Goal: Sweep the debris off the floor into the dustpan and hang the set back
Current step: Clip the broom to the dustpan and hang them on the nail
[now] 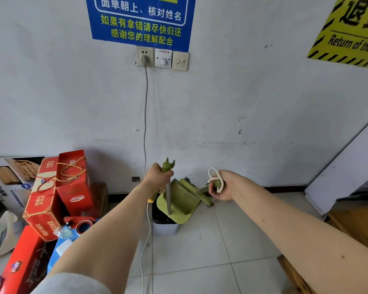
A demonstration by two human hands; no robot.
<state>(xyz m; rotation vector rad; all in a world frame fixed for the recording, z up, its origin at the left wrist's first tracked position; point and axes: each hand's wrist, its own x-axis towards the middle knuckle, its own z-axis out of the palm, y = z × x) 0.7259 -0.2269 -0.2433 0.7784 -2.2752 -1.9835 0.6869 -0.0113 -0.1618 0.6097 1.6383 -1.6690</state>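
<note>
My left hand (158,178) grips the top of the green dustpan's handle, just under its forked clip; the grey pole runs down to the pale green dustpan (179,205), which is tipped over a small grey bin (165,227). My right hand (220,185) holds the green end of the broom handle (203,189), with a white cord loop (214,177) at its tip. The broom head (197,190) rests on the floor by the wall, behind the dustpan. No debris shows on the tiles.
Red gift boxes (57,194) and cartons are stacked at the left. A grey cable hangs from the wall socket (144,57) down to the floor. A white cord (146,240) runs across the tiles. Wooden furniture (353,225) stands at the right.
</note>
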